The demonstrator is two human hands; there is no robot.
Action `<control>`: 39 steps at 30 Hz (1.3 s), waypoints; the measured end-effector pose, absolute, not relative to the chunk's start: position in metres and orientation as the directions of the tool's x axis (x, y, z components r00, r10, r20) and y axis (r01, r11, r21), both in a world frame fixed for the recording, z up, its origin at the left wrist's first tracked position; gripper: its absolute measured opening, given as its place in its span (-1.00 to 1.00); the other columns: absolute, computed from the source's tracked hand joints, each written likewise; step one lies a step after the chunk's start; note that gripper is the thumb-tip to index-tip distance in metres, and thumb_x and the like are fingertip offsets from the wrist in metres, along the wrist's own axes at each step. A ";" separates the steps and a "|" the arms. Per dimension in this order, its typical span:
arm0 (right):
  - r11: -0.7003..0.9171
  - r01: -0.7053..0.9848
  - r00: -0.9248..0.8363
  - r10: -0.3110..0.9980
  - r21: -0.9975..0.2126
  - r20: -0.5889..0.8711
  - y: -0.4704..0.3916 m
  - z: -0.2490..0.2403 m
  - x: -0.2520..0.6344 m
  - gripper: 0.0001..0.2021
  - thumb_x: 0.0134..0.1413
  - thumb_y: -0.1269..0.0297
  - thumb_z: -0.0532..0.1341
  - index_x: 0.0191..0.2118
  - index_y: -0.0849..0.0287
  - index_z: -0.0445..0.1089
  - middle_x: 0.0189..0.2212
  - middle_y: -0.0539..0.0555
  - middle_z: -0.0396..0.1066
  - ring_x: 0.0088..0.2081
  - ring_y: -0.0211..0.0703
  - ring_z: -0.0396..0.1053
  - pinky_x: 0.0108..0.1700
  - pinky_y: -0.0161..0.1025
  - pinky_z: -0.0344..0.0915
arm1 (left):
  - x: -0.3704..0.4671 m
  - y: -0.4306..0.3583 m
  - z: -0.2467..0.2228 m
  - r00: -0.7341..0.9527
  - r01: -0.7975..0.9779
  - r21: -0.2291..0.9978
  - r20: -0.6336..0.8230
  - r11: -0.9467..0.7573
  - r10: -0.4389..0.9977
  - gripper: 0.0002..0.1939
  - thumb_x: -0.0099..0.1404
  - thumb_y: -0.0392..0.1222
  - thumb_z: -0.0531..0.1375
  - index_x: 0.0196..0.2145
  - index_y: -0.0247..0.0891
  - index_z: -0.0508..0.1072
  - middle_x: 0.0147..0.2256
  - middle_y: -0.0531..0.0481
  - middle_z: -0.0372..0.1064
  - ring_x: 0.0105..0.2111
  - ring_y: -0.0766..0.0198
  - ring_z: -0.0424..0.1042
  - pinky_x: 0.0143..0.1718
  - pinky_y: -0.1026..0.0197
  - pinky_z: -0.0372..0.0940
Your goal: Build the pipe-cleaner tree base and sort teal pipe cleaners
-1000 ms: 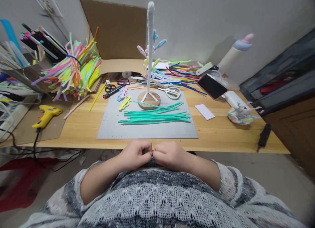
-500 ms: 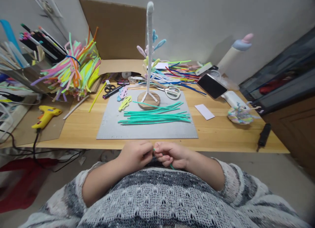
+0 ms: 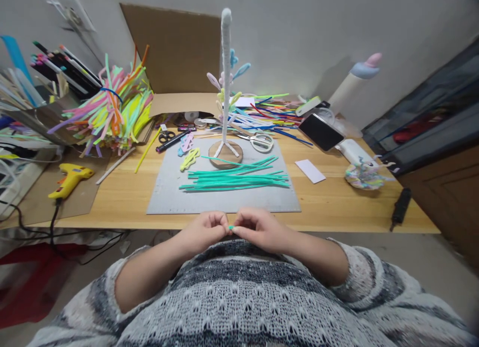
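Fingertips nearly touching, my left hand (image 3: 205,231) and my right hand (image 3: 260,229) meet in front of the table's near edge. Both pinch a green pipe cleaner (image 3: 231,227), of which only a short bit shows between them. Beyond my hands, several green pipe cleaners (image 3: 239,179) lie across a grey mat (image 3: 224,203). Behind these, a white wrapped stem (image 3: 226,77) stands upright on a round wooden base (image 3: 225,161), with pastel loops at its back. Yellow loops (image 3: 190,159) rest left of the base.
White-handled scissors (image 3: 261,142) lie right of the base, with a phone (image 3: 322,132) and a white card (image 3: 310,171) farther right. At left are a yellow glue gun (image 3: 71,180) and a large pipe cleaner bundle (image 3: 116,107).
My hands have turned and risen slightly, thumbs now on top. The green piece shows between my fingertips, and its tail below my right hand is no longer visible.
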State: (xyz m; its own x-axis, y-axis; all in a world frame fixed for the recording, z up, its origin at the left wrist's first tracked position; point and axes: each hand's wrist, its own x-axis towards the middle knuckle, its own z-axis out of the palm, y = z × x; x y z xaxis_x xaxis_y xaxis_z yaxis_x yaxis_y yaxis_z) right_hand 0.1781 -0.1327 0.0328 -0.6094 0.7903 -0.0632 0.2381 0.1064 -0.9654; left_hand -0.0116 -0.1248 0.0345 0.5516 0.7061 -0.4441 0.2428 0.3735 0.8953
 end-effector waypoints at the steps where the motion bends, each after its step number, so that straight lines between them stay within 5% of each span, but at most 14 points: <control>1: -0.149 0.176 -0.608 0.761 -0.973 -0.227 -0.132 0.031 0.177 -0.83 0.08 0.20 0.11 -0.43 0.16 0.19 -0.60 -0.09 0.18 -0.60 -0.38 0.05 -0.58 -0.40 -0.03 | -0.012 -0.125 0.034 0.524 0.286 0.921 -0.382 0.265 0.761 -0.84 0.00 -0.14 0.12 -0.55 -0.26 0.20 -0.65 0.19 0.06 -0.62 0.46 -0.05 -0.58 0.35 -0.10; 3: -0.577 0.064 -0.685 0.568 -0.814 -0.457 -0.128 0.027 0.177 -0.80 0.07 0.16 0.12 -0.41 0.16 0.16 -0.63 -0.13 0.16 -0.69 -0.45 -0.06 -0.67 -0.45 -0.16 | -0.012 -0.126 0.033 0.509 0.391 0.920 -0.248 0.035 0.825 -0.82 0.07 -0.15 0.11 -0.57 -0.27 0.21 -0.62 0.15 0.10 -0.56 0.43 0.04 -0.51 0.33 -0.02; 6: -0.865 -0.017 -0.802 0.311 -0.501 -0.510 -0.123 0.025 0.178 -0.82 0.02 0.22 0.16 -0.41 0.19 0.16 -0.63 -0.15 0.14 -0.72 -0.52 -0.15 -0.70 -0.50 -0.25 | -0.014 -0.126 0.034 0.551 0.508 0.827 -0.096 -0.242 0.829 -0.84 0.12 -0.22 0.07 -0.57 -0.28 0.23 -0.59 0.12 0.14 -0.53 0.39 0.10 -0.48 0.31 -0.01; 10: -0.917 -0.116 -0.823 0.305 -0.382 -0.480 -0.117 0.029 0.178 -0.80 -0.06 0.37 0.22 -0.43 0.20 0.12 -0.65 -0.18 0.10 -0.70 -0.55 -0.15 -0.70 -0.57 -0.26 | -0.016 -0.123 0.042 0.629 0.527 0.742 -0.014 -0.414 0.777 -0.86 0.16 -0.27 0.06 -0.55 -0.27 0.26 -0.57 0.11 0.17 -0.52 0.37 0.13 -0.47 0.30 -0.01; 16: -0.864 -0.042 -0.806 0.326 -0.502 -0.494 -0.112 0.040 0.175 -0.77 -0.09 0.36 0.24 -0.50 0.20 0.11 -0.70 -0.20 0.07 -0.72 -0.55 -0.20 -0.70 -0.55 -0.28 | -0.015 -0.115 0.059 0.670 0.506 0.765 -0.057 -0.398 0.741 -0.87 0.19 -0.28 0.02 -0.50 -0.27 0.29 -0.53 0.08 0.25 -0.48 0.34 0.18 -0.43 0.29 0.04; 21: -0.649 0.045 -0.704 0.519 -0.760 -0.485 -0.113 0.048 0.175 -0.80 -0.12 0.30 0.24 -0.51 0.17 0.15 -0.76 -0.23 -0.02 -0.71 -0.48 -0.18 -0.68 -0.46 -0.23 | -0.014 -0.113 0.066 0.660 0.509 0.822 -0.182 -0.256 0.729 -0.90 0.11 -0.25 0.03 -0.54 -0.26 0.25 -0.56 0.10 0.20 -0.50 0.36 0.13 -0.45 0.29 0.02; 25: -0.189 0.276 -0.588 0.742 -0.942 -0.321 -0.118 0.052 0.173 -0.89 -0.10 0.40 0.18 -0.50 0.19 0.19 -0.65 -0.13 0.15 -0.59 -0.41 0.05 -0.54 -0.41 0.01 | -0.011 -0.112 0.060 0.633 0.442 0.896 -0.278 -0.043 0.722 -0.87 0.04 -0.17 0.07 -0.57 -0.27 0.21 -0.58 0.12 0.13 -0.52 0.39 0.08 -0.48 0.31 0.00; 27: 0.180 0.422 -0.593 0.796 -0.889 -0.120 -0.122 0.052 0.173 -0.93 -0.07 0.44 0.14 -0.49 0.18 0.22 -0.59 -0.07 0.20 -0.53 -0.35 0.09 -0.48 -0.36 0.02 | -0.008 -0.111 0.053 0.610 0.361 0.923 -0.343 0.134 0.714 -0.83 -0.01 -0.14 0.11 -0.58 -0.27 0.19 -0.62 0.15 0.08 -0.57 0.42 0.03 -0.53 0.33 -0.03; 31: 0.742 0.489 -0.751 0.626 -0.458 0.212 -0.128 0.047 0.178 -0.85 0.12 0.40 0.02 -0.43 0.16 0.28 -0.53 0.03 0.27 -0.49 -0.26 0.08 -0.46 -0.28 -0.06 | -0.006 -0.111 0.041 0.624 0.188 0.835 -0.508 0.517 0.593 -0.82 -0.07 -0.14 0.12 -0.55 -0.22 0.15 -0.75 0.27 -0.17 -0.71 0.48 -0.26 -0.67 0.34 -0.28; 34: 0.795 0.482 -0.800 0.571 -0.369 0.186 -0.125 0.050 0.190 -0.80 0.19 0.38 0.00 -0.40 0.17 0.31 -0.51 0.05 0.30 -0.49 -0.26 0.10 -0.47 -0.28 -0.07 | -0.016 -0.114 0.036 0.625 0.207 0.830 -0.520 0.518 0.582 -0.80 -0.01 -0.10 0.14 -0.50 -0.23 0.19 -0.75 0.27 -0.14 -0.72 0.48 -0.25 -0.67 0.35 -0.30; 39: 0.649 0.514 -0.781 0.624 -0.561 0.006 -0.108 0.067 0.236 -0.81 0.22 0.31 0.05 -0.37 0.18 0.36 -0.49 0.02 0.33 -0.45 -0.29 0.19 -0.42 -0.32 0.03 | -0.059 -0.116 0.040 0.556 0.498 0.858 -0.426 0.124 0.714 -0.79 0.15 -0.09 0.11 -0.51 -0.25 0.20 -0.60 0.15 0.10 -0.57 0.41 0.05 -0.56 0.37 -0.04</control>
State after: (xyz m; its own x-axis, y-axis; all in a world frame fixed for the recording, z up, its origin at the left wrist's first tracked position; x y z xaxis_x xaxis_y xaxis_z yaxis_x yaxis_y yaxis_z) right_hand 0.2359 -0.1085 0.0669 -0.7810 0.6245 0.0060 0.5143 0.6486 -0.5611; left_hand -0.0590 -0.1165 0.0404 0.5558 0.7141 -0.4256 0.4980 0.1239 0.8583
